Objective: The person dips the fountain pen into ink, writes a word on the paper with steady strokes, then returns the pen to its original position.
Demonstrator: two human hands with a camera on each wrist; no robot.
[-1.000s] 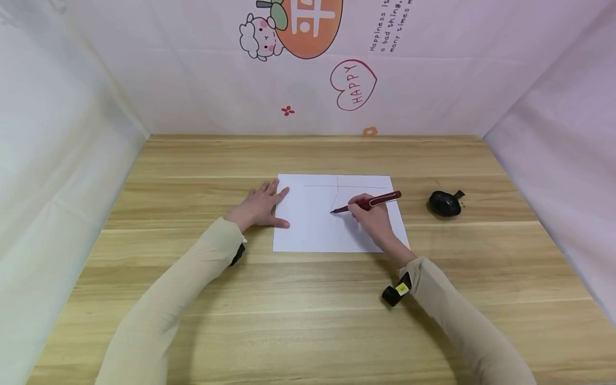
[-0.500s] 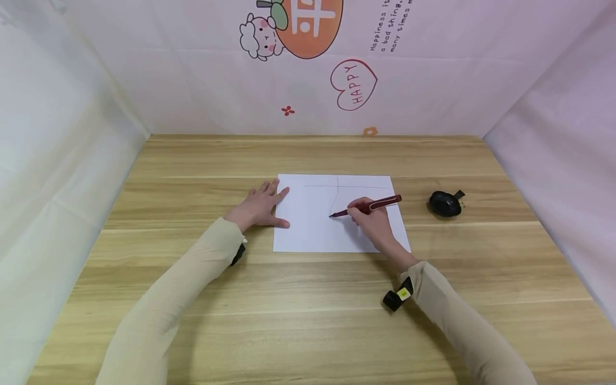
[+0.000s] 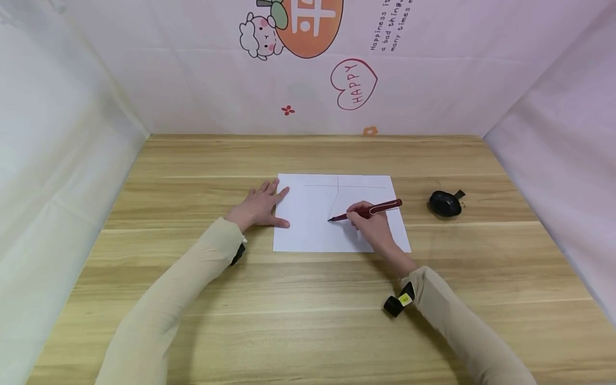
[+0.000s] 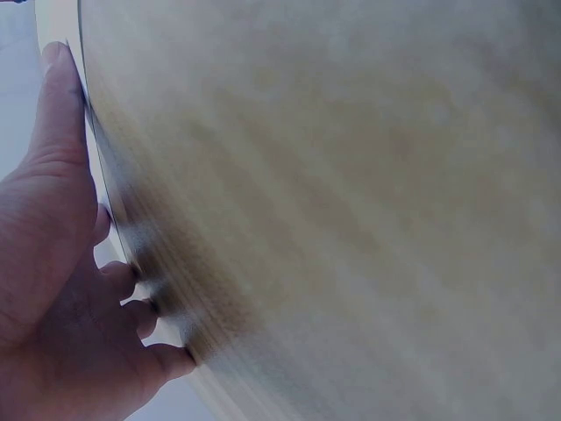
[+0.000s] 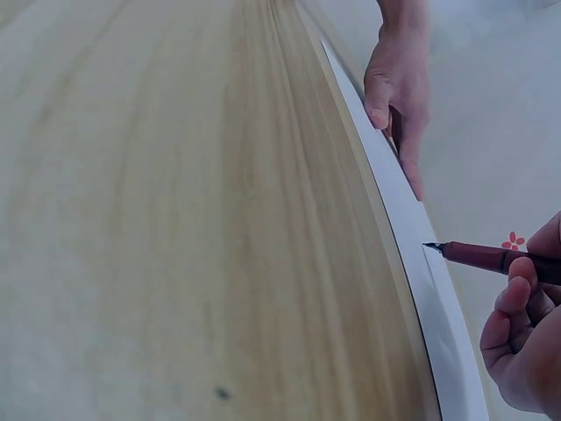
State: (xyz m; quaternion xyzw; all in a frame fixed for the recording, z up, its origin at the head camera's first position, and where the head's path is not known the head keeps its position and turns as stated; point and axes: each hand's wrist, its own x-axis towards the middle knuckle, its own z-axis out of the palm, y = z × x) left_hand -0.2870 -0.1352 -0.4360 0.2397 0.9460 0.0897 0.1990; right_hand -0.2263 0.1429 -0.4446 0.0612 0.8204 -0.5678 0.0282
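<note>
A white sheet of paper [image 3: 303, 235] lies on the wooden table, bearing a thin horizontal line crossed by a line that runs down and bends left. My right hand [image 3: 372, 224] pinches a dark red fountain pen [image 3: 385, 206], its nib at the lower end of the bent line. In the right wrist view the pen [image 5: 478, 255] shows its pointed metal nib against the paper [image 5: 399, 206]. My left hand [image 3: 260, 207] rests with fingers spread at the paper's left edge, thumb and index finger over the sheet. The left wrist view shows that hand [image 4: 66, 263] along the edge.
Right of the paper sits a small glossy black object [image 3: 445, 203] with a short tab. A white printed cloth [image 3: 207, 91] rises behind the wooden table [image 3: 289, 321], and plain white cloth hangs on both sides. Each wrist carries a small black camera [image 3: 394, 306].
My right hand and the pen have moved down and slightly left across the paper, and the bent line has grown longer behind the nib. The left hand has stayed in place.
</note>
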